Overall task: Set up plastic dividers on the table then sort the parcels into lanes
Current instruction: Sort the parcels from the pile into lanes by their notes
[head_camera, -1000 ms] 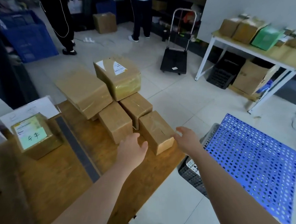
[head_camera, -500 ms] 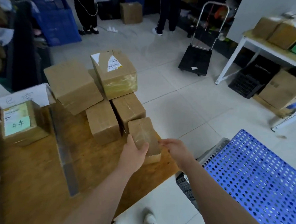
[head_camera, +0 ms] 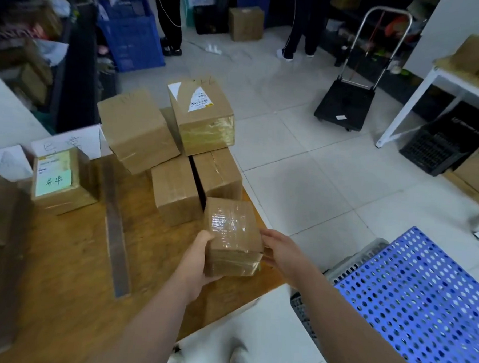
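While the left hand (head_camera: 201, 259) and right hand (head_camera: 280, 253) clasp a small tape-wrapped brown cardboard parcel (head_camera: 231, 236) at the near right corner of the wooden tabletop (head_camera: 61, 269), the lanes lie to its left.

Fingers of the left hand curl round the parcel's left side. The right hand grips the opposite side, its fingertips partly hidden. The parcel sits squarely between the hands, its long axis running away from the person, roughly parallel to the long clear plastic divider strip (head_camera: 116, 230) lying on the tabletop. That strip is well to the left, so the left hand is nearer and would probably lead a move across it. A cluster of plain brown parcels (head_camera: 174, 189) crowds just beyond the hands, and a green-labelled parcel (head_camera: 60, 180) stands past the strip. Whether the held parcel is clear of the wood I cannot tell.
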The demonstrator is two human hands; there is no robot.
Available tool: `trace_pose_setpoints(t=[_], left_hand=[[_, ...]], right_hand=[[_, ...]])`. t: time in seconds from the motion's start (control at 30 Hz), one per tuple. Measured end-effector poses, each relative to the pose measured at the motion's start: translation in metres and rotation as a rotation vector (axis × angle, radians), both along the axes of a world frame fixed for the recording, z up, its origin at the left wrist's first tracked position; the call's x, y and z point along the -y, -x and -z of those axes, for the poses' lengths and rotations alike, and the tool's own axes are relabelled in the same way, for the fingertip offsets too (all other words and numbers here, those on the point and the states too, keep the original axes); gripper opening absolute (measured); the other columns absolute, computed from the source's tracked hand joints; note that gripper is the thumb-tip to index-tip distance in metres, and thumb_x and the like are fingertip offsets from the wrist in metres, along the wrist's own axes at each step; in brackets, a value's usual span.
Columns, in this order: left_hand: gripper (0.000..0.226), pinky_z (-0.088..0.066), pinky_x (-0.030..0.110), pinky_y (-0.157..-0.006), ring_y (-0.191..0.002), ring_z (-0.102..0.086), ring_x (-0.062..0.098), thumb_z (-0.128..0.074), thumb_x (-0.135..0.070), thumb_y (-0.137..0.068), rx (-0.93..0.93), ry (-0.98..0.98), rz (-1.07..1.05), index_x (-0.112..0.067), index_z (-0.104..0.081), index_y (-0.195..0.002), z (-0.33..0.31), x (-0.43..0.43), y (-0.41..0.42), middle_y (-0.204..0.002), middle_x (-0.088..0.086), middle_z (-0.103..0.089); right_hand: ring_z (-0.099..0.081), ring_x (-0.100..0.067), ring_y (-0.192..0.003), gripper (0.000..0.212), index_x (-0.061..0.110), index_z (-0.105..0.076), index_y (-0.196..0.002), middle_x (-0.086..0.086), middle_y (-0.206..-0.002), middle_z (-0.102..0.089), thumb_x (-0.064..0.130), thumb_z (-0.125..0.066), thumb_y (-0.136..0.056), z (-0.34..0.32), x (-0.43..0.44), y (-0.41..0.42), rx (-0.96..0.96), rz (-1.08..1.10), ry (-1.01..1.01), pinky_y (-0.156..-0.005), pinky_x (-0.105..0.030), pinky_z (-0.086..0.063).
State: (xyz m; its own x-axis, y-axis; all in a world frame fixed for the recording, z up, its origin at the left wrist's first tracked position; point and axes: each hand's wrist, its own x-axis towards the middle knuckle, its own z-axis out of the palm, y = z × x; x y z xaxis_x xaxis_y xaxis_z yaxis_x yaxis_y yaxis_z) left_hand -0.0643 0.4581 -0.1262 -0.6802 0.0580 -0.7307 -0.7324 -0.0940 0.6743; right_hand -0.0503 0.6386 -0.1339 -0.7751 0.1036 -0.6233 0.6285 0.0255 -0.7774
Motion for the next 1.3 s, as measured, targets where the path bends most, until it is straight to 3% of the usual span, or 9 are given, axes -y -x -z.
trace_pose_setpoints(t=[0.17, 0.27, 0.37, 0.43, 0.57, 0.77, 1.03, 1.2, 1.3], left_hand=[[0.042, -0.047, 0.06, -0.098, -0.113, -0.062, 0.036, -0.037, -0.039, -0.099, 0.034, -0.266, -0.13, -0.014, -0.061, -0.123, 0.002, 0.003, -0.011, -0.115, 0.016, -0.072], [0.038, -0.048, 0.06, -0.099, -0.115, -0.062, 0.035, -0.039, -0.032, -0.103, 0.024, -0.199, -0.145, -0.013, -0.053, -0.133, 0.003, 0.0, -0.013, -0.126, 0.014, -0.064], [0.039, -0.051, 0.056, -0.098, -0.12, -0.058, 0.031, -0.042, -0.026, -0.105, -0.078, -0.05, -0.098, -0.035, -0.038, -0.143, -0.001, -0.003, -0.014, -0.134, 0.005, -0.055], [0.045, -0.051, 0.052, -0.099, -0.12, -0.058, 0.029, -0.042, -0.027, -0.105, -0.14, 0.032, -0.04, -0.045, -0.03, -0.145, -0.005, -0.005, -0.013, -0.135, 0.004, -0.055], [0.045, -0.047, 0.048, -0.105, -0.115, -0.058, 0.019, -0.049, -0.038, -0.101, -0.183, 0.019, 0.019, -0.042, -0.033, -0.143, -0.014, -0.007, -0.016, -0.128, -0.001, -0.061], [0.08, -0.046, 0.045, -0.106, -0.112, -0.063, 0.018, -0.072, -0.04, -0.084, -0.216, -0.024, 0.083, -0.04, -0.027, -0.15, -0.024, 0.002, -0.018, -0.126, -0.006, -0.064], [0.065, -0.053, 0.04, -0.098, -0.107, -0.065, 0.016, -0.069, -0.031, -0.089, -0.257, -0.049, -0.062, -0.033, -0.04, -0.147, -0.045, 0.041, -0.011, -0.123, -0.003, -0.068], [0.066, -0.052, 0.047, -0.099, -0.109, -0.067, 0.02, -0.071, -0.036, -0.086, -0.295, -0.058, -0.129, -0.032, -0.044, -0.146, -0.059, 0.093, -0.014, -0.123, -0.002, -0.069], [0.063, -0.057, 0.038, -0.092, -0.105, -0.067, 0.015, -0.069, -0.034, -0.089, -0.346, -0.035, -0.155, -0.029, -0.043, -0.147, -0.071, 0.135, -0.021, -0.123, -0.003, -0.069]], right_hand=[[-0.056, -0.027, -0.12, 0.032, 0.038, -0.057, -0.13, 0.002, -0.132, -0.053, 0.037, -0.053, -0.098, -0.008, -0.003, -0.005, -0.031, 0.026, 0.179, -0.096, -0.05, -0.052], [-0.067, -0.025, -0.103, 0.042, 0.031, -0.056, -0.133, -0.006, -0.127, -0.059, 0.019, -0.064, -0.093, -0.013, -0.006, -0.005, -0.078, 0.108, 0.279, -0.084, -0.043, -0.058], [-0.071, -0.021, -0.097, 0.056, 0.026, -0.046, -0.139, -0.002, -0.115, -0.068, 0.011, -0.068, -0.089, -0.018, -0.007, -0.005, -0.139, 0.098, 0.183, -0.088, -0.043, -0.058], [-0.072, -0.018, -0.095, 0.053, 0.024, -0.046, -0.137, 0.003, -0.111, -0.07, 0.009, -0.066, -0.09, -0.022, -0.008, -0.005, -0.16, 0.104, 0.153, -0.087, -0.039, -0.058], [-0.073, -0.018, -0.092, 0.038, 0.016, -0.058, -0.128, 0.002, -0.106, -0.074, 0.007, -0.064, -0.092, -0.028, -0.006, -0.004, -0.191, 0.1, 0.153, -0.081, -0.037, -0.06], [-0.074, -0.02, -0.091, 0.034, 0.018, -0.061, -0.123, -0.002, -0.107, -0.073, 0.007, -0.064, -0.091, -0.038, 0.008, 0.0, -0.228, 0.1, 0.165, -0.079, -0.04, -0.061], [-0.073, -0.016, -0.093, 0.036, 0.022, -0.059, -0.126, 0.001, -0.11, -0.072, 0.011, -0.063, -0.093, -0.064, 0.049, 0.011, -0.353, 0.011, 0.081, -0.079, -0.036, -0.061], [-0.073, -0.009, -0.09, 0.03, 0.032, -0.058, -0.121, 0.006, -0.105, -0.074, 0.016, -0.06, -0.096, -0.086, 0.107, 0.012, -0.432, -0.056, 0.09, -0.067, -0.021, -0.057], [-0.072, -0.007, -0.09, 0.029, 0.027, -0.058, -0.123, 0.005, -0.106, -0.073, 0.018, -0.06, -0.096, -0.097, 0.152, 0.008, -0.476, -0.063, 0.086, -0.066, -0.018, -0.055]])
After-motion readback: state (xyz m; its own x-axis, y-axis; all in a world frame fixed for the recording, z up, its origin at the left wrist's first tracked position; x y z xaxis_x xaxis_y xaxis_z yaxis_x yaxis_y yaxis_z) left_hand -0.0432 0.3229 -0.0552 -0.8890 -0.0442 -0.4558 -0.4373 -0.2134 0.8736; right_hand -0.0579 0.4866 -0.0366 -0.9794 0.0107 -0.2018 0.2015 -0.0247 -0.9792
